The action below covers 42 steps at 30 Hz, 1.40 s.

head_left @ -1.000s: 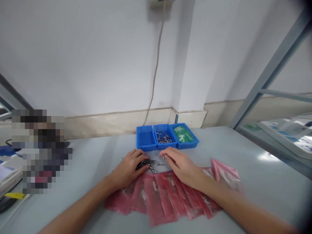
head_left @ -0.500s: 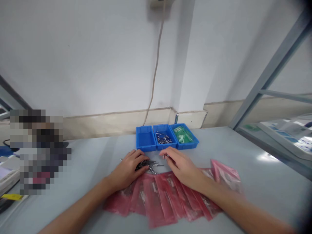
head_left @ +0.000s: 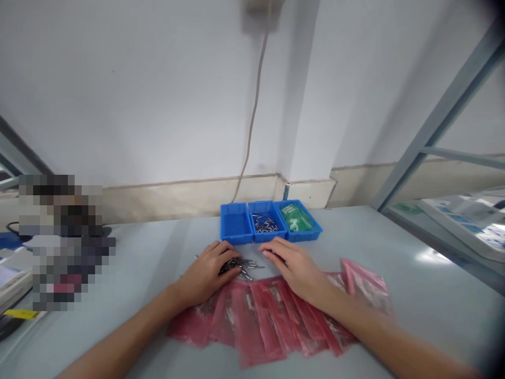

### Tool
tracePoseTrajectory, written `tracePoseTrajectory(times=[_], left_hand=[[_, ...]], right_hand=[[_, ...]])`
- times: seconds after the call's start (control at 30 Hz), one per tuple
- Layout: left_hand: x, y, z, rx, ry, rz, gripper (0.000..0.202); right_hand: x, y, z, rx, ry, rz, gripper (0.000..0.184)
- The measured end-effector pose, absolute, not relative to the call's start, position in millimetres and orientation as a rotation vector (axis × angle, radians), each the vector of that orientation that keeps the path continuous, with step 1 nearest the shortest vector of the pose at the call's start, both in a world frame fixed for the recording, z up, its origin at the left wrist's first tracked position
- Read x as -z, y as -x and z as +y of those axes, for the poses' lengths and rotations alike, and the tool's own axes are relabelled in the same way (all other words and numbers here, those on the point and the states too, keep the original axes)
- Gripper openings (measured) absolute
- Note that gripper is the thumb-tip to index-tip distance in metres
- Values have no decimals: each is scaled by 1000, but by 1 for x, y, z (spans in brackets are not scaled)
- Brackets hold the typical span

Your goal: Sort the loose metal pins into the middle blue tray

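My left hand [head_left: 207, 271] rests over a pile of thin metal pins [head_left: 246, 266], thumb and fingers apart and cupped around its left side. To the right of the pile, my right hand [head_left: 295, 266] pinches a small metal pin that is mostly hidden by the fingertips. Several red translucent plastic bags [head_left: 250, 337] lie overlapping in a fan below both hands, with small pieces inside. My right forearm crosses over the bags on the right.
Beyond my hands stand a bare blue bin [head_left: 235, 223], a blue bin with metal pins [head_left: 266, 223] and a blue bin with green packets [head_left: 298, 221]. A blurred person [head_left: 71, 247] is at the far left. Metal frames flank the table.
My right thumb and fingertips have closed over the small metal pin, which showed more plainly before. My left hand stays on the pile; the bags and bins have not moved.
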<state>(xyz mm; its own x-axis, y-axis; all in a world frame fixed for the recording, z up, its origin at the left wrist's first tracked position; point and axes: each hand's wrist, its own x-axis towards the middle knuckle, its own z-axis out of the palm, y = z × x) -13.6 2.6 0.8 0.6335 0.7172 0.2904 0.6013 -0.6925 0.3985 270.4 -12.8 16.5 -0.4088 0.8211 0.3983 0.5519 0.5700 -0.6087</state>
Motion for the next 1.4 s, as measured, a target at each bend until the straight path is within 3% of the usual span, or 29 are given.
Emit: tracePoseTrajectory(times=[1.4], left_hand=[[0,13,1,-648,-2576,1074,23]], right_hand=[[-18,-269,-16,-605,1084,-2049,27]])
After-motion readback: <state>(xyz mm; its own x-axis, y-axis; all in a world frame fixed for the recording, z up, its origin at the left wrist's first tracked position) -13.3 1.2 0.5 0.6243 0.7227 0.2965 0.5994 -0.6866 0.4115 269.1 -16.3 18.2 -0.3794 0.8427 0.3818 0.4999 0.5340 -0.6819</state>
